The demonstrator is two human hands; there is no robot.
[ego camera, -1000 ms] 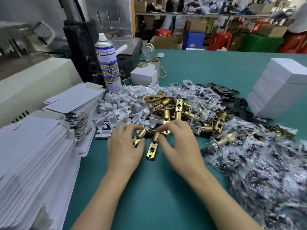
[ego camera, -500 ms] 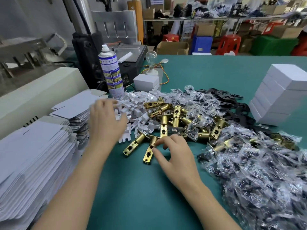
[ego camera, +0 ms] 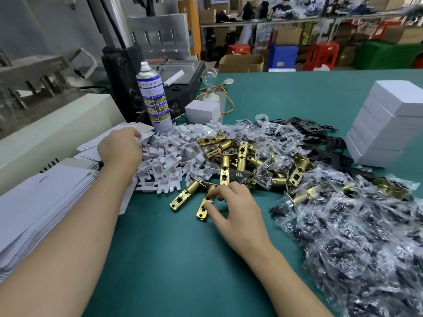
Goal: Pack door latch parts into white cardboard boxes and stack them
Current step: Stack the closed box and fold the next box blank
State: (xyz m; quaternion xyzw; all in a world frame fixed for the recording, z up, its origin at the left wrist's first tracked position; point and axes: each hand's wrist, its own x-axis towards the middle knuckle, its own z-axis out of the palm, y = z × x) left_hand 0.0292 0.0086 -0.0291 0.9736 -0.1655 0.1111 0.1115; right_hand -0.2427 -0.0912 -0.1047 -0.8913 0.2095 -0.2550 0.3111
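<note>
Two latches: your brass pair lies on the green tabletop, just in front of the latch pile. The near latch is under your right hand; the far latch lies bare just beside it, to the left.
Right hand: thumb and curled fingers pinch the near latch, which rests on the tabletop.
Left hand: it lies on the flat box blanks, fingertips at the far edge of the top sheet. You cannot tell from here whether a blank is pinched.
Change: a second ago both your hands were on the latch pair. Now your left hand has left them and crossed to the blanks, while your right stays on the latch.
Meaning: the latches look chosen, and you seem to be fetching a box to fold. Nothing is packed in this round yet.
Parts: white plastic pieces lie heaped between blanks and latches. Bagged screws spread to your right, with black plates behind them.
Finished boxes: stacked at the far right, well apart from your hands.
Tabletop: a taller blank stack sits at your near left. Beyond the parts stand a spray can, a small white box and a light bulb.
Room: a cream machine housing stands at the left. Cluttered shelves, cartons and red stools fill the back.
</note>
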